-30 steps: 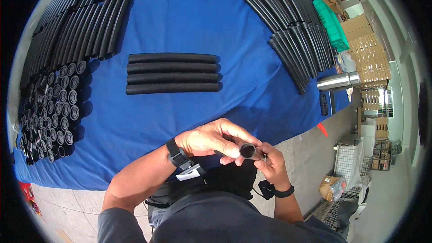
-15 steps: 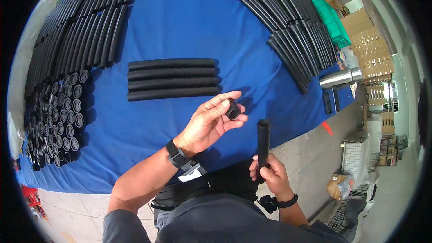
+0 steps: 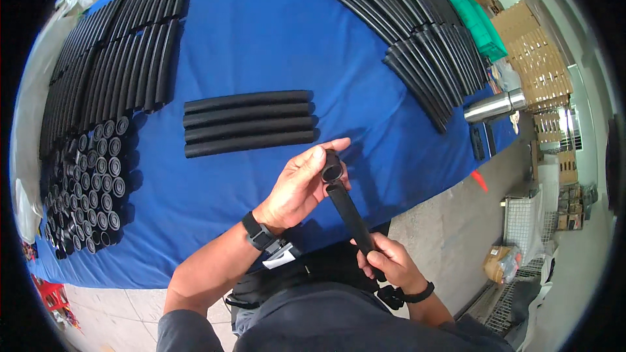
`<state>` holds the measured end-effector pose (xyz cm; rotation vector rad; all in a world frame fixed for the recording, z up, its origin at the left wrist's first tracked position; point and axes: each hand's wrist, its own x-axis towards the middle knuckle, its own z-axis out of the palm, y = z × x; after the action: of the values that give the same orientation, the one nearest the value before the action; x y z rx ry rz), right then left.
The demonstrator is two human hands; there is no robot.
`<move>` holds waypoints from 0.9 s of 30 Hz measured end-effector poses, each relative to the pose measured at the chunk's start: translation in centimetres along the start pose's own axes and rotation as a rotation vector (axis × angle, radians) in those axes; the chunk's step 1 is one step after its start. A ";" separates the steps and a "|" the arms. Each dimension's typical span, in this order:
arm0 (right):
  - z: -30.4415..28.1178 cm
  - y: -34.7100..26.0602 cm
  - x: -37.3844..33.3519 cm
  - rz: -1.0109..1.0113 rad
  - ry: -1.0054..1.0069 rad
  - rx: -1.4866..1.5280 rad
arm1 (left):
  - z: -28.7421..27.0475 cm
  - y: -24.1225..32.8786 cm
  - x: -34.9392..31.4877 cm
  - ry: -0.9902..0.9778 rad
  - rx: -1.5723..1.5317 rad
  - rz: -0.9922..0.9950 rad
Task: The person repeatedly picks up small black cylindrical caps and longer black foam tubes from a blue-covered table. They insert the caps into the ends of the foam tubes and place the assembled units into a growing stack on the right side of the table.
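My left hand [image 3: 298, 186] holds a short black cap [image 3: 332, 169] between thumb and fingers, just above the near edge of the blue table [image 3: 261, 45]. My right hand [image 3: 385, 263] grips the lower end of a long black foam tube [image 3: 351, 218], whose upper end touches the cap. Several finished black tubes [image 3: 248, 123] lie side by side on the table beyond my hands.
Many short black caps [image 3: 91, 182] stand packed at the left, with rows of black tubes [image 3: 117, 58] behind them. More black tubes [image 3: 417, 32] lie at the far right, by a green bin [image 3: 479, 19] and a steel flask [image 3: 492, 105]. Cartons and wire racks stand on the floor at right.
The tube has tilted and risen toward my left hand, so its end now meets the cap. A second ago both hands were close together with the tube end on.
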<state>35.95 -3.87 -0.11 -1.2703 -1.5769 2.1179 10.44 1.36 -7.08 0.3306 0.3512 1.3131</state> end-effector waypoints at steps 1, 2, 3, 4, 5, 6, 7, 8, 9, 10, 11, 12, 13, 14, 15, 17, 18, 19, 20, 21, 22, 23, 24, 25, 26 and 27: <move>0.1 0.1 0.2 0.006 -0.007 0.016 | -0.1 0.0 -0.1 -0.004 0.020 0.027; 0.1 0.3 0.2 0.004 -0.014 0.054 | -0.3 0.0 -0.1 -0.008 0.039 0.054; 0.1 0.5 0.3 0.001 -0.021 0.093 | -0.4 0.0 -0.1 -0.012 0.059 0.080; 0.3 0.8 0.4 -0.004 -0.031 0.135 | -0.5 0.1 -0.1 -0.008 0.101 0.094; 0.4 0.8 0.4 -0.021 -0.037 0.148 | -0.6 0.1 0.0 -0.005 0.142 0.108; 0.4 0.8 0.4 -0.038 -0.044 0.160 | -0.6 0.1 0.0 -0.002 0.184 0.122; 0.4 0.7 0.4 -0.056 -0.048 0.173 | -0.7 0.1 0.0 -0.010 0.184 0.115; 0.5 0.8 0.6 -0.052 -0.030 0.164 | -0.8 0.0 0.1 -0.018 0.184 0.109; 0.5 0.8 0.7 -0.048 -0.012 0.156 | -0.7 0.0 0.1 -0.026 0.184 0.102; 0.5 0.7 0.9 -0.040 0.001 0.141 | -0.7 0.0 0.1 -0.027 0.197 0.122; 0.6 0.7 1.1 -0.039 0.013 0.119 | -0.6 -0.1 0.0 -0.029 0.210 0.143; 0.7 0.8 1.2 -0.040 0.012 0.131 | -0.5 -0.1 0.0 -0.031 0.222 0.163; 0.7 1.0 1.3 -0.038 0.006 0.144 | -0.3 -0.3 0.1 -0.006 0.203 0.175; 0.8 1.1 1.4 -0.036 0.000 0.156 | 0.0 -0.4 0.2 0.020 0.183 0.188; 0.9 1.3 1.5 -0.030 0.004 0.181 | 0.1 -0.4 0.2 0.045 0.163 0.201; 1.1 1.4 1.3 -0.012 0.016 0.227 | -0.5 0.0 0.2 0.055 0.280 0.177; 1.2 1.2 1.3 -0.024 0.007 0.182 | -0.8 0.2 0.1 0.059 0.338 0.165; 1.1 0.8 1.2 -0.039 -0.001 0.136 | -0.7 0.1 0.1 0.066 0.393 0.175; 1.1 0.6 1.2 -0.053 -0.008 0.090 | -0.5 0.2 0.1 0.072 0.448 0.184; 1.1 0.5 1.1 -0.051 0.000 0.070 | -0.3 0.2 0.1 0.078 0.502 0.194; 1.1 0.5 1.0 -0.048 0.008 0.049 | 0.1 0.3 -0.1 0.104 0.547 0.203; 1.2 0.5 1.0 -0.046 0.015 0.029 | 0.5 0.4 -0.3 0.131 0.594 0.213; 1.4 0.3 1.0 -0.043 0.038 -0.037 | 0.6 0.5 -0.4 0.158 0.640 0.222; 1.6 0.0 1.0 -0.038 0.058 -0.102 | 0.5 0.4 -0.5 0.185 0.675 0.230; 1.8 -0.3 1.0 -0.033 0.078 -0.168 | 0.4 0.3 -0.5 0.212 0.710 0.237; 2.0 -0.5 1.0 -0.040 0.092 -0.194 | 0.3 0.3 -0.6 0.240 0.745 0.244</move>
<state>33.77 -4.41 -0.05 -1.3614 -1.7871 1.8918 10.19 0.88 -6.65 0.8620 1.0348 1.4265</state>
